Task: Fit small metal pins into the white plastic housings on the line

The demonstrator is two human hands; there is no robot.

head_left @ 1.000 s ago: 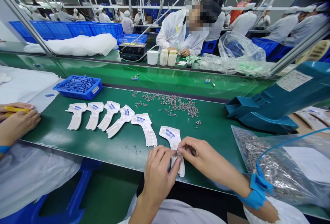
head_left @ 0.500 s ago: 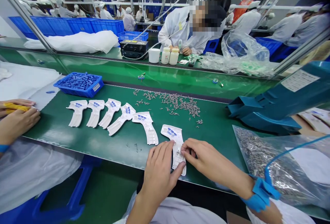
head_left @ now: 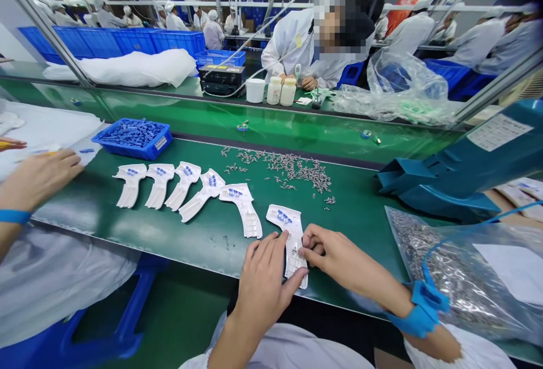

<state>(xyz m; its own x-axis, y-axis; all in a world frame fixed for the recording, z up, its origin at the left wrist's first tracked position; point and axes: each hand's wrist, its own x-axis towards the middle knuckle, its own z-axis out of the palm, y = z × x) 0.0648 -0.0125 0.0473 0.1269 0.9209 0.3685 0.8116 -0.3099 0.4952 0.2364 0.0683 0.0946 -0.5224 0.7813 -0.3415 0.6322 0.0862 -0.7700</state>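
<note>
A white plastic gun-shaped part [head_left: 283,221] with blue markings lies on the green belt [head_left: 199,244], its handle under my hands. My left hand [head_left: 265,281] holds the handle from the near side, fingers across it. My right hand [head_left: 339,258] comes in from the right, fingertips pinched at the handle's edge. A small metal piece [head_left: 293,251] sits in the handle. Five similar white parts [head_left: 207,193] lie in a row to the left. A scattered pile of small metal pieces [head_left: 288,171] lies ahead of my hands.
A co-worker's hand [head_left: 40,179] reaches in at the left. Ahead stand a blue crate [head_left: 132,140] of blue pieces and a teal plastic scoop [head_left: 441,179]. A clear bag of metal pieces [head_left: 449,270] lies right. Other people work across the bench.
My hands have moved slightly apart along the white handle. The co-worker's hand at the left has moved up and to the right, away from the yellow item.
</note>
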